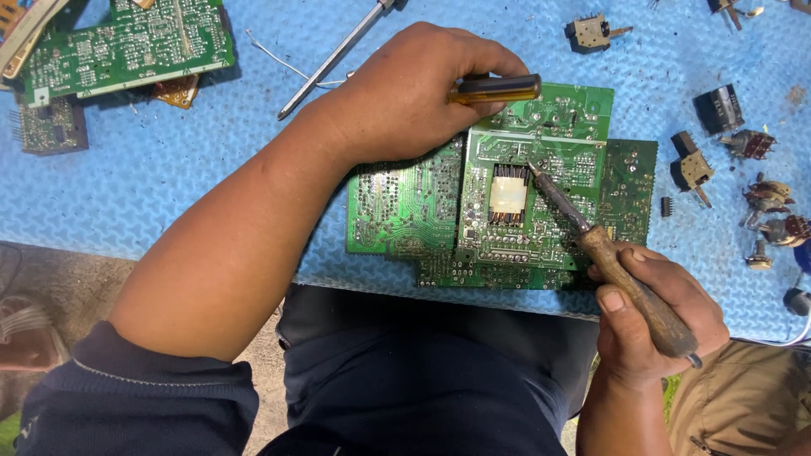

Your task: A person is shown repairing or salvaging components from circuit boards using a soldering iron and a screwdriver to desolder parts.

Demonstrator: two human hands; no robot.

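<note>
At the centre of the frame a small green circuit board lies stacked on larger ones, and the soldering iron tip touches it just beside the pale transformer; held there too long, I judge the heat could lift the copper tracks. The right hand, lower right, is closed round the wooden handle. The left hand presses down above the board, fingers wrapped on an amber-handled screwdriver, which could let the board slip.

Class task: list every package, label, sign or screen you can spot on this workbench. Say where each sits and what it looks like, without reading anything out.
No packages, signs or screens show. The nearest thing to a label:
Pale cream rectangular wrap on the transformer, middle of the green circuit board, by the tip of the soldering iron in the right hand.
The left hand holds an amber-handled screwdriver.
</note>
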